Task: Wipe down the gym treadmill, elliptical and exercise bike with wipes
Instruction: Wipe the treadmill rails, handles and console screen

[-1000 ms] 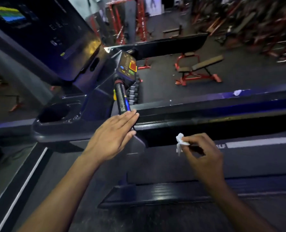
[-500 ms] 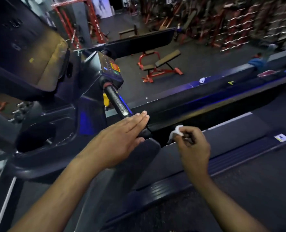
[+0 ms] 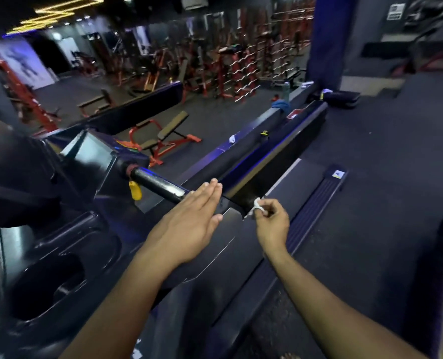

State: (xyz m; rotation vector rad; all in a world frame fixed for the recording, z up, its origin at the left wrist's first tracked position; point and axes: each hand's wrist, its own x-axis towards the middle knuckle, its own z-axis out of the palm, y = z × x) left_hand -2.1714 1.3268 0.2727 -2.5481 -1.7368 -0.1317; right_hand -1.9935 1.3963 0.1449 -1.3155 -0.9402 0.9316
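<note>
Black glossy treadmill [image 3: 210,244] fills the lower frame, hands at its side handrail.

At lower left its round moulded cup holder [image 3: 46,286] looks dark inside; contents cannot be told. Left hand [image 3: 189,218], fingers straight and together, lies flat over the black cylindrical handrail [image 3: 158,185]. Right hand [image 3: 272,224] pinches a small crumpled white wipe [image 3: 256,204] at centre, against the rail's end.

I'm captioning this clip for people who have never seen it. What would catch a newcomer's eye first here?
Two bare arms reach in from below: the left hand lies flat, fingers straight, at the end of the treadmill handrail, while the right hand pinches a small white wipe against the dark side rail. A yellow clip hangs under the handrail, and a red weight bench stands on the gym floor beyond.
</note>
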